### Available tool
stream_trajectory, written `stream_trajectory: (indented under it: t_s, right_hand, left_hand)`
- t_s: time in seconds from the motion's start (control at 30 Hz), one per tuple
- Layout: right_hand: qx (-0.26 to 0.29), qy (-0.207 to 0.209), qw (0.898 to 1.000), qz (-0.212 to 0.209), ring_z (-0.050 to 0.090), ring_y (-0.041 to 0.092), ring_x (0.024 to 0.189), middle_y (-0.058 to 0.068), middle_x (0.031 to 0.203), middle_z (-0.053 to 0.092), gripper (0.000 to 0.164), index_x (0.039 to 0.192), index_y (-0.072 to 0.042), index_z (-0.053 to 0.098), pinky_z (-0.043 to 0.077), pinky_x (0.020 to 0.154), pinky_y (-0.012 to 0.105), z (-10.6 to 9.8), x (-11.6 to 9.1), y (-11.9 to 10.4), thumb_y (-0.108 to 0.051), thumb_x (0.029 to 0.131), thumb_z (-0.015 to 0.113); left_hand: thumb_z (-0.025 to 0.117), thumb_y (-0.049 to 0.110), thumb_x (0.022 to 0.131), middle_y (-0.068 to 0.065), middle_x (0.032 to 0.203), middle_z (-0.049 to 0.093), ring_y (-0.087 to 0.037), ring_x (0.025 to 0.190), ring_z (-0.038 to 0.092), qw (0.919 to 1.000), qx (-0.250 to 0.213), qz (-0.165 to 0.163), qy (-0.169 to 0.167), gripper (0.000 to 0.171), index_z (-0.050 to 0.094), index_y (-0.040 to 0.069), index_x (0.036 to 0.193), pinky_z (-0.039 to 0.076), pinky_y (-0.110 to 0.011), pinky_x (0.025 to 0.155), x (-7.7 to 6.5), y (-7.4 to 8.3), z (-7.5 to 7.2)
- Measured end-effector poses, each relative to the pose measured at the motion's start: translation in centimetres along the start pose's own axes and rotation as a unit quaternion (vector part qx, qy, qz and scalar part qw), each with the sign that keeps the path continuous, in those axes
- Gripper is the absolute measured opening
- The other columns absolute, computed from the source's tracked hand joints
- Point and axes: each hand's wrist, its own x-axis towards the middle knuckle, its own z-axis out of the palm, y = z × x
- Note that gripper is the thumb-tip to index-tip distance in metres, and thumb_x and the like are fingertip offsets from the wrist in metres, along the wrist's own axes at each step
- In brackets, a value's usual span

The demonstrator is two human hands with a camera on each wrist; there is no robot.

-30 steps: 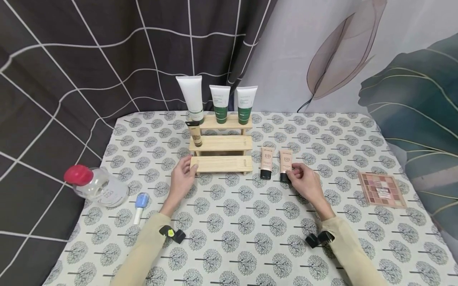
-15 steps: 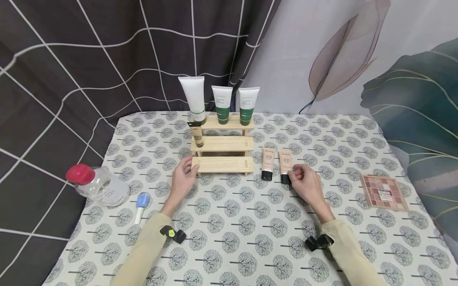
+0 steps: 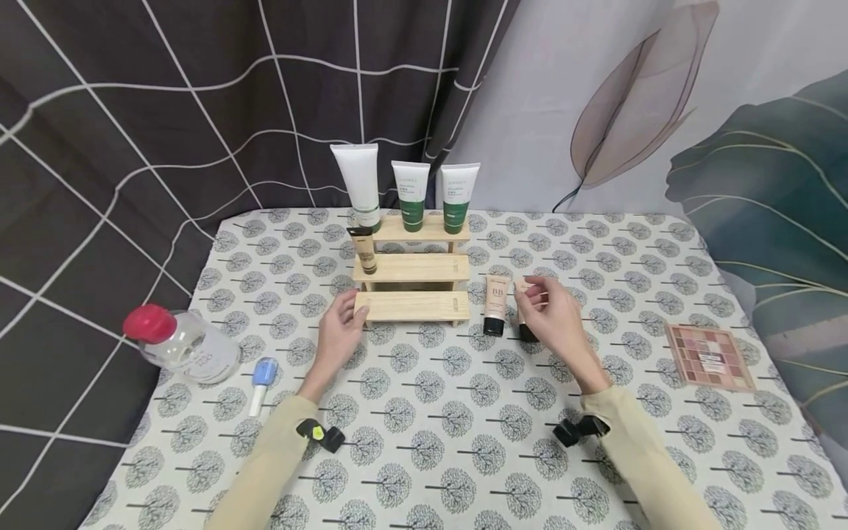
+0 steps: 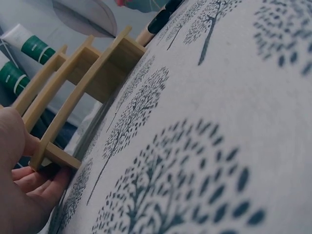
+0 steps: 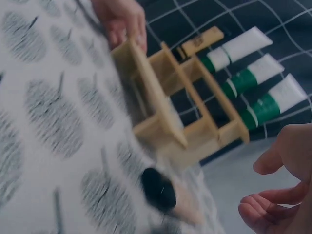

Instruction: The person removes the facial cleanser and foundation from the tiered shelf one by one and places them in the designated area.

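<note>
Pale wood under your left hand (image 3: 339, 331): you've got the near left corner of the 3-step rack (image 3: 411, 305) pinched. Your left wrist cam sells it better than the head view, with the thumb up on the lowest board and the other fingers tucked underneath.

Your right hand (image 3: 555, 316) is over the right-hand BB tube (image 3: 528, 334), hiding its middle in the head view, so only the pink top and black cap peek out. From up there it could pass for a grab, but your right wrist cam shows thumb and fingers parted with a gap between them, so I'd call them relaxed and holding nothing. The left-hand BB tube (image 3: 495, 303) lies just beside it, both on the tree-print cloth (image 3: 457, 456) to the right of the rack.

Up top stand 1 big white tube (image 3: 358, 180) and 2 green-and-white tubes (image 3: 412, 197); a small beige tube (image 3: 366, 254) is on the middle step.
</note>
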Motion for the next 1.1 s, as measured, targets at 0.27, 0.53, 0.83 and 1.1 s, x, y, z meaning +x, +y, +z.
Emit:
stream_trajectory:
  t_s: [0.27, 0.53, 0.83, 1.1]
  right_hand:
    - [0.055, -0.025, 0.998, -0.017, 0.068, 0.033, 0.098, 0.023, 0.112, 0.068, 0.040, 0.130, 0.008, 0.057, 0.063, 0.086, 0.034, 1.7, 1.8, -3.4, -0.011, 0.096, 0.065]
    - [0.099, -0.047, 0.993, -0.053, 0.068, 0.035, 0.103, 0.023, 0.114, 0.068, 0.039, 0.128, 0.008, 0.058, 0.062, 0.094, 0.042, 3.8, 3.1, -6.8, -0.009, 0.095, 0.067]
    - [0.128, -0.072, 0.986, -0.082, 0.068, 0.033, 0.106, 0.023, 0.117, 0.068, 0.037, 0.126, 0.007, 0.059, 0.061, 0.097, 0.038, 6.9, 4.7, -9.4, -0.009, 0.094, 0.069]
    - [0.145, -0.102, 0.979, -0.100, 0.067, 0.033, 0.111, 0.022, 0.120, 0.068, 0.040, 0.127, 0.005, 0.059, 0.060, 0.100, 0.035, 9.6, 5.2, -11.6, -0.009, 0.092, 0.071]
  left_hand:
    - [0.061, 0.013, 0.100, -0.023, 0.141, 0.058, -0.036, 0.125, 0.062, 1.0000, 0.006, 0.006, 0.005, 0.050, 0.046, 0.001, 0.146, 0.053, -0.041, 0.110, 0.0, -0.1, 0.0]
    - [0.061, 0.013, 0.100, -0.023, 0.142, 0.057, -0.035, 0.128, 0.061, 1.0000, -0.001, 0.005, 0.003, 0.050, 0.046, 0.001, 0.147, 0.053, -0.041, 0.110, -0.1, -0.2, 0.1]
    - [0.061, 0.013, 0.101, -0.023, 0.142, 0.058, -0.035, 0.127, 0.062, 0.9999, -0.002, 0.008, 0.008, 0.050, 0.046, 0.001, 0.146, 0.052, -0.040, 0.111, 0.0, -0.4, 0.2]
    - [0.061, 0.013, 0.101, -0.023, 0.142, 0.057, -0.036, 0.128, 0.061, 0.9999, -0.003, 0.009, 0.008, 0.050, 0.045, 0.001, 0.147, 0.052, -0.042, 0.112, 0.0, -0.3, 0.2]
